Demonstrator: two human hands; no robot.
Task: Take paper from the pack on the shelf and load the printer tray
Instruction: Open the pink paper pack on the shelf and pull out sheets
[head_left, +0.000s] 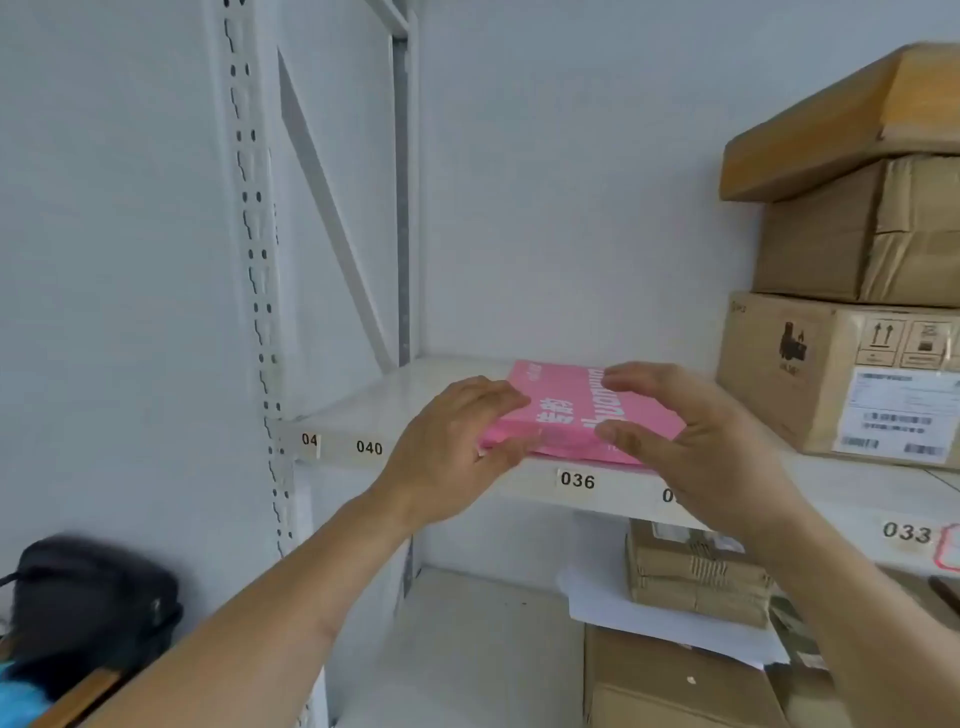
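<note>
The scene is evenly and softly lit, with only faint shadows cast under the shelf (457, 379). Straight lines are bent toward the edges by the wide-angle lens. A black bag (88, 608) at lower left is smeared by blur.

On the front edge of the white shelf (415, 457) I read small number tags: "040" (369, 447), a cut-off "04" (309, 439) left of it, "036" (577, 480), and "033" (907, 532) far right. The pink paper pack (566, 410) carries white lettering, partly covered; I cannot make it out. The shipping label (901, 410) on the cardboard box (779, 364) is too blurred to read.
</note>
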